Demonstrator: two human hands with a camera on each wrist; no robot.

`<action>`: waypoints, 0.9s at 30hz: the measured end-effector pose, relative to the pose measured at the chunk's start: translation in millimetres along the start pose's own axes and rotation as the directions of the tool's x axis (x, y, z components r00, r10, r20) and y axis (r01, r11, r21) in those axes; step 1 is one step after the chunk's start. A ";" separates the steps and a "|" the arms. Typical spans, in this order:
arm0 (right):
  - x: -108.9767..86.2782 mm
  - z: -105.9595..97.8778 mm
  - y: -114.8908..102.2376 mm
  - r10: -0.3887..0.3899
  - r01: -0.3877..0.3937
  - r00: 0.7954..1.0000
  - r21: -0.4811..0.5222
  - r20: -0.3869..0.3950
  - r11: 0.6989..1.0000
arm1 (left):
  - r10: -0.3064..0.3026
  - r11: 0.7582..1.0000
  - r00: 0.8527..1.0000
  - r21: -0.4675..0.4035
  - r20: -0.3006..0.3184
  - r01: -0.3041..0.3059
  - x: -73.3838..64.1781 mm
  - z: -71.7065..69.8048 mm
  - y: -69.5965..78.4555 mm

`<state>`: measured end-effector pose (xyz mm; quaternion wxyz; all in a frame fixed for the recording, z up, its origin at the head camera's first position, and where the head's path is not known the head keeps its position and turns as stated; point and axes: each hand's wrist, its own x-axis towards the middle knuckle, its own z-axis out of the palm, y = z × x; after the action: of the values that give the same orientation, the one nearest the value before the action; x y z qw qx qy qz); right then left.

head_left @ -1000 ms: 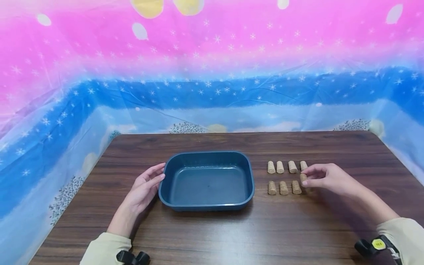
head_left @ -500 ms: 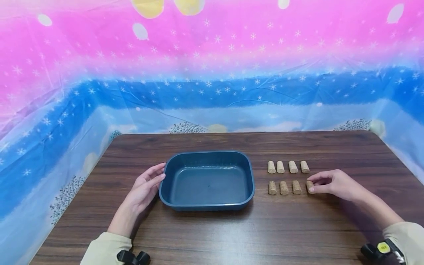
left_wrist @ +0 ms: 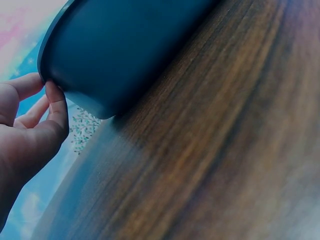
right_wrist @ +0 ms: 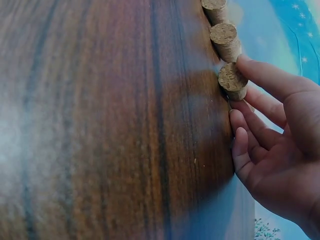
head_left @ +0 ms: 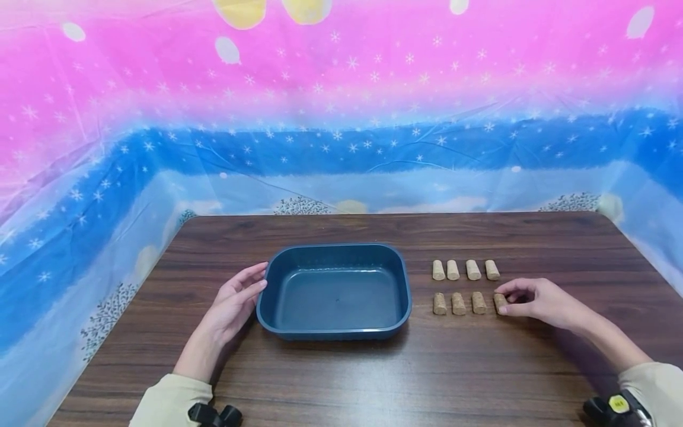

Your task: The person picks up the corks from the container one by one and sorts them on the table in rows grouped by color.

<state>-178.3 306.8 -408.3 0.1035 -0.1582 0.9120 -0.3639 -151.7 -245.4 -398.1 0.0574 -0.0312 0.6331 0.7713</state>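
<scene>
A dark blue plastic tub [head_left: 333, 333] stands with nothing in it, left of the table's middle. My left hand [head_left: 235, 305] touches the left end of its rim with thumb and fingertips; in the left wrist view the fingertips [left_wrist: 56, 95] meet the outer wall. Right of the tub lie two rows of tapered cork stoppers, lighter ones [head_left: 472, 270] behind and darker ones [head_left: 458, 303] in front. The rightmost dark cork stopper [head_left: 500, 303] is pinched between thumb and fingers of my right hand [head_left: 541, 302]. It lines up with the front row.
The brown wood-grain table [head_left: 363, 385] carries the tub and the corks. A pink and blue snowflake cloth [head_left: 336, 148] hangs behind the table and along its sides.
My right hand has carried the dark cork stopper toward the front and slightly right, from before the back row to the end of the front row. The left hand and tub stay put.
</scene>
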 end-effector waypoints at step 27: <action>-4.9 -0.1 0.4 -0.041 0.042 0.999 0.082 -0.006 0.996 | 0.018 0.999 1.000 -0.034 0.004 -0.018 1.7 -0.8 -1.9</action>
<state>-173.9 309.0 -408.1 0.1002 -0.1719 0.8931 -0.4035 -153.2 -245.7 -400.3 0.0511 -0.0249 0.6203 0.7823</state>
